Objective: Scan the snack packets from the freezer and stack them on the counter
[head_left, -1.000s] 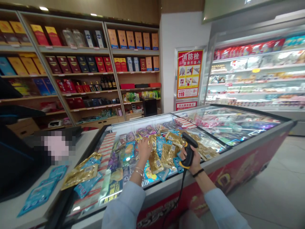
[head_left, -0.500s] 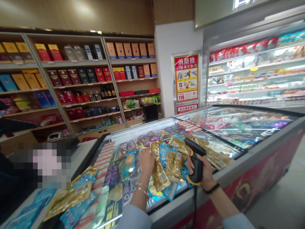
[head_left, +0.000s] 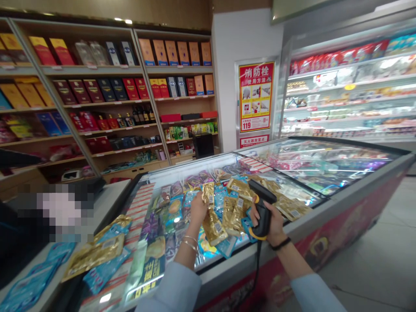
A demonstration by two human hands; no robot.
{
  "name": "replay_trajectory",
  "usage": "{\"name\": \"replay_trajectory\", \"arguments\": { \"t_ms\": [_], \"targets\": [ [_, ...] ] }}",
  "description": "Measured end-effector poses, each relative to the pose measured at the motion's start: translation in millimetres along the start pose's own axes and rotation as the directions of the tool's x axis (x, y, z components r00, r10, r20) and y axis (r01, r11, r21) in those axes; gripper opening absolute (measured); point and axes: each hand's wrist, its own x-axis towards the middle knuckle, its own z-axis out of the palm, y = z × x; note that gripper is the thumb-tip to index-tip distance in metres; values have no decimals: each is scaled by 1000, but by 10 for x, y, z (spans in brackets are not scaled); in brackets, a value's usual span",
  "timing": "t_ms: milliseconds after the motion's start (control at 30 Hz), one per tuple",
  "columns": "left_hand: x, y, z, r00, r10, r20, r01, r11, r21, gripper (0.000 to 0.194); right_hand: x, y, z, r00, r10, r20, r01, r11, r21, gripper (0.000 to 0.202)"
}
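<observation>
My right hand is wrapped round the handle of a black and yellow barcode scanner, whose cord hangs down over the freezer's front. My left hand, with bracelets on its wrist, is closed on the left edge of a gold snack packet; its fingertips are partly hidden. Around both hands, more gold packets and blue packets lie piled on the glass lid of the chest freezer. The scanner's head is above the right part of the pile.
On the left, gold packets and blue packets lie across the freezer's edge and a counter. A person in dark clothes is beside it. Behind stand shelves of boxes and a lit display fridge.
My left fingers, earlier resting over the packets, are now closed on a gold packet's edge. My right hand still holds the scanner. The whole view has shifted slightly.
</observation>
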Motion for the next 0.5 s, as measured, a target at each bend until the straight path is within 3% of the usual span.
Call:
{"name": "replay_trajectory", "arguments": {
  "t_ms": [100, 233, 500],
  "targets": [
    [57, -38, 12, 995, -85, 45, 93, 970, -223, 62, -1, -13, 20, 1000, -11, -12, 11, 1000, -13, 29],
    [121, -77, 50, 980, -176, 88, 197, 866, -460, 70, -8, -33, 48, 1000, -10, -25, 9, 999, -39, 30],
    [164, -118, 70, 985, -137, 107, 174, 803, -570, 46, -4, -46, 51, 998, 14, -57, -19, 997, -74, 29]
  ]
}}
